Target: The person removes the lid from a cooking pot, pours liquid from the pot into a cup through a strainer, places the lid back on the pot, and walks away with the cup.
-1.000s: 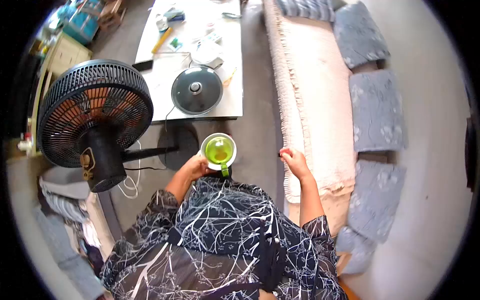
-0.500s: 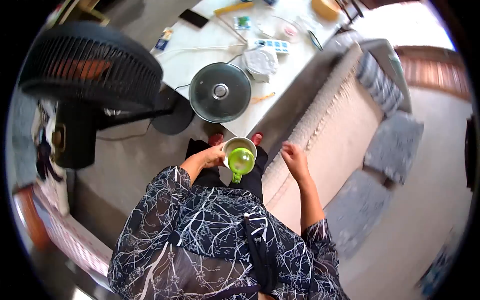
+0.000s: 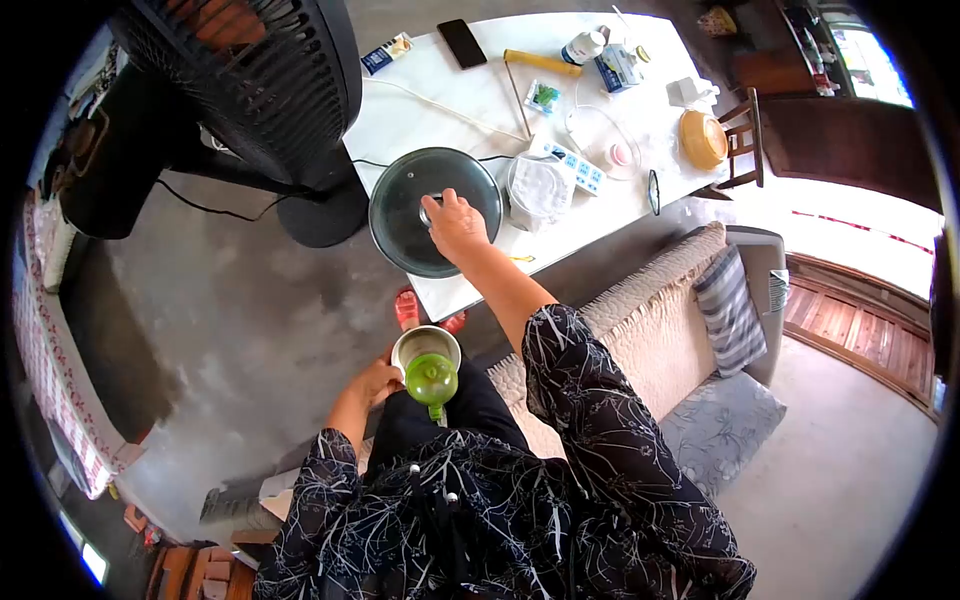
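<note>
My left hand (image 3: 376, 380) grips the rim and side of a pale bowl (image 3: 408, 345), held low in front of my legs. A green transparent cup (image 3: 432, 378) with a handle sits partly in the bowl's opening. My right hand (image 3: 456, 224) reaches over the white table and has its fingers closed round the knob (image 3: 432, 208) of a round glass lid (image 3: 398, 225). That lid lies flat on a dark pan at the table's near corner. Beside it stands a container covered with white plastic (image 3: 541, 192).
A black fan (image 3: 270, 90) stands left of the white table (image 3: 430, 100). A phone (image 3: 462, 44), a power strip (image 3: 580, 172), a yellow bowl (image 3: 703, 139) and a box (image 3: 618, 68) are on the table. A sofa (image 3: 640, 310) is at the right.
My right hand has moved from beside the sofa to the lid and taken hold of its knob. My left hand still holds the bowl with the green cup. The view has shifted, showing more of the table.
</note>
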{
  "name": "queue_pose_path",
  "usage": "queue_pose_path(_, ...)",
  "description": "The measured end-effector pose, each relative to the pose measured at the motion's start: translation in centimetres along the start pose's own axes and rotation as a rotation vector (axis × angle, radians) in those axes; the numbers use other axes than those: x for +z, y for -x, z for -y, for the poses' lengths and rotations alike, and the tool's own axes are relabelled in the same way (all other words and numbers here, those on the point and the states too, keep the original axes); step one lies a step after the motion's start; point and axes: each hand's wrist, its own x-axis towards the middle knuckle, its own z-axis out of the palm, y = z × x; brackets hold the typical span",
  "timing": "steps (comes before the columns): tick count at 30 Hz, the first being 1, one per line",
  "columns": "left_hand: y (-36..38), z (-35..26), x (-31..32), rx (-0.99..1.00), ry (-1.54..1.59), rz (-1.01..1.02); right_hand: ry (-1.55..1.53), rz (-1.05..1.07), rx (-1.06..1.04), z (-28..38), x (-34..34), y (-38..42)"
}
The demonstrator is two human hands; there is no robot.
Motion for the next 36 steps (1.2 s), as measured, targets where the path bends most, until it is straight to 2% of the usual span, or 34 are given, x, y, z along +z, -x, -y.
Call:
queue_pose_path(3,-0.1,0.5,-0.3,0.017,0.015,0.030,-0.033,-0.035,0.027,0.1,0.2,-0.6)
queue_pose_path(7,-0.9,0.2,0.3,0.026,0.023,0.082,-0.044,0.045,0.017,0.0,-0.9,-1.1)
queue_pose_path(9,-1.3,0.2,-0.1,0.032,0.008,0.058,-0.083,-0.020,-0.017,-0.2,-0.6,-0.9)
queue_pose_path(11,-2.8,1.0,-1.3,0.006,-0.056,0.098,-0.110,-0.052,-0.047,-0.2,-1.7,-1.0)
queue_pose_path(13,-3.5,1.6,-1.9,-0.007,-0.078,0.052,-0.174,-0.055,-0.046,-0.8,-3.4,-1.0)
queue_pose_path(15,-4.0,1.9,-1.6,0.014,-0.055,0.094,-0.261,-0.064,0.062,-2.0,-5.9,-0.4)
queue_pose_path(16,-3.1,0.9,0.0,-0.021,-0.025,0.040,-0.339,-0.077,0.084,-3.0,-7.9,0.3)
queue_pose_path(19,-5.5,2.8,-0.9,-0.014,-0.038,0.039,-0.405,-0.270,0.141,-10.7,-9.5,2.7)
queue_pose_path(20,-5.0,1.8,0.7,-0.048,-0.059,-0.009,-0.623,-0.276,0.222,-15.3,-8.6,3.7)
queue_pose_path(21,-5.5,1.9,1.4,-0.049,-0.049,-0.023,-0.588,-0.341,0.349,-17.3,-9.8,5.5)
queue_pose_path(22,-6.1,2.2,1.9,-0.023,0.004,-0.016,-0.623,-0.315,0.429,-21.1,-10.0,7.2)
queue_pose_path(23,-6.6,2.4,2.5,0.004,0.054,-0.009,-0.733,-0.401,0.514,-24.6,-9.3,9.1)
queue_pose_path(25,-8.1,2.9,3.3,-0.016,0.053,-0.042,-0.501,-0.453,0.673,-33.2,-6.9,13.0)
queue_pose_path(26,-9.0,3.4,3.5,0.001,0.100,-0.015,-0.570,-0.452,0.829,-34.1,-7.1,14.4)
queue_pose_path(29,-10.6,3.5,5.7,0.004,0.163,-0.035,-0.502,-0.410,0.971,-39.1,-4.5,18.2)
queue_pose_path(33,-13.5,3.9,7.5,0.027,0.064,-0.050,-0.473,-0.324,1.058,-41.8,-0.3,20.5)
queue_pose_path(36,-14.6,3.4,9.5,0.050,0.067,-0.023,-0.276,-0.217,1.000,-42.7,2.6,20.9)
